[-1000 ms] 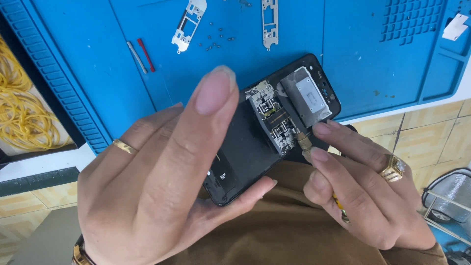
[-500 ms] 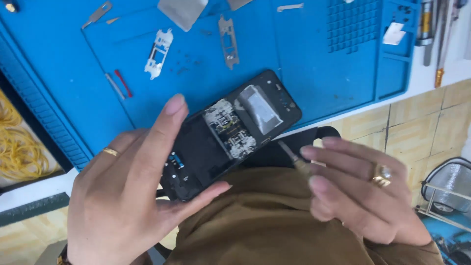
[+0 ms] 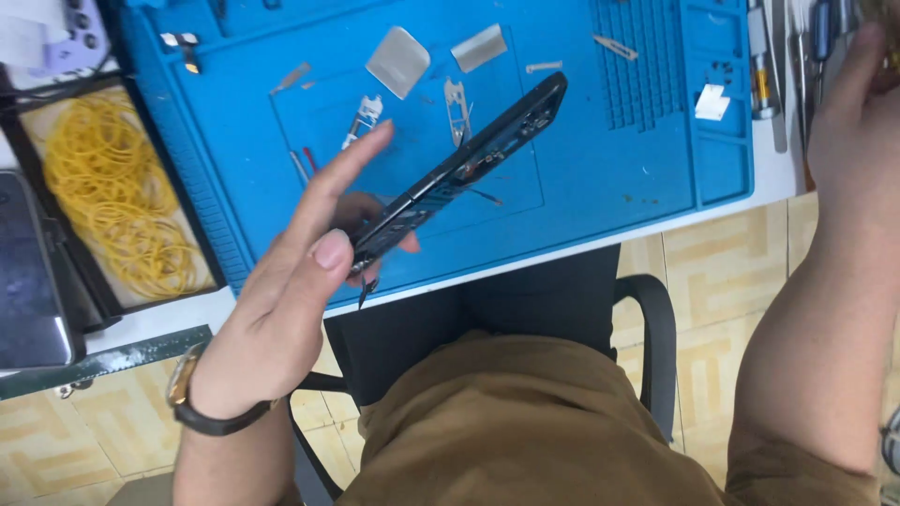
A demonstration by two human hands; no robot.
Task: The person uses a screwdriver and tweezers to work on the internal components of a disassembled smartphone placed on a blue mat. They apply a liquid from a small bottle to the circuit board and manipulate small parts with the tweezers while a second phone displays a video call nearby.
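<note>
We now hold the phone in our left hand alone, edge-on over the blue mat, its lower end pinched between thumb and the fingers behind it, which are clamped on its frame while the forefinger stretches free. A moment ago the opened back faced us, with the board and a metal shield showing, and our right hand worked at it with a thin tool; now the phone is tilted so that we see only its side. Our right hand has left the phone and gone up to the far right of the surface, near the row of tools; whether its fingers are apart or closed on something we cannot tell, since they run out of view. We judge the prying has paused for a change of tool. On the mat lie two silver plates, small brackets and a white scrap. A tray of yellow bands sits to the left.
</note>
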